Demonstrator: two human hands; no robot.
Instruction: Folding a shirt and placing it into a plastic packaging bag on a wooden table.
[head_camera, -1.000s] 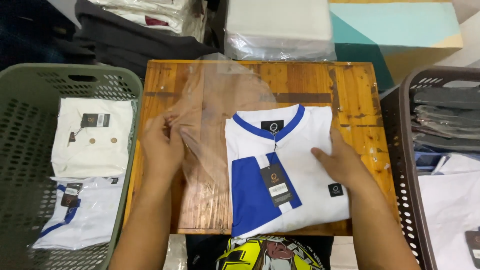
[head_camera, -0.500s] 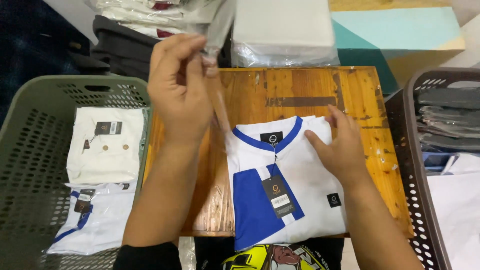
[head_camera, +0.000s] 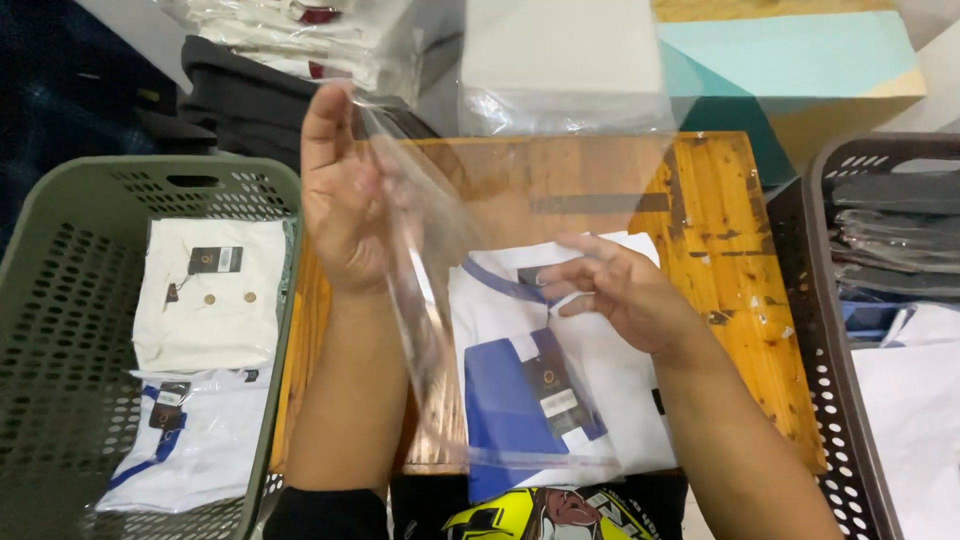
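A folded white and blue shirt (head_camera: 600, 400) with a dark hang tag lies on the wooden table (head_camera: 720, 220). My left hand (head_camera: 340, 200) is raised over the table's left side and pinches one edge of a clear plastic bag (head_camera: 440, 290), which hangs spread in front of the shirt. My right hand (head_camera: 620, 290) hovers above the shirt's collar with its fingers curled at the bag's other side; whether it grips the film is unclear.
A green basket (head_camera: 60, 270) at the left holds a cream folded shirt (head_camera: 210, 300) and a white and blue one (head_camera: 185, 450). A dark basket (head_camera: 830, 330) at the right holds bagged garments. Stacked bagged clothes (head_camera: 560, 60) lie behind the table.
My left hand has turned and spread the plastic bag wide over the shirt. My right hand has lifted off the shirt and moved up to the bag.
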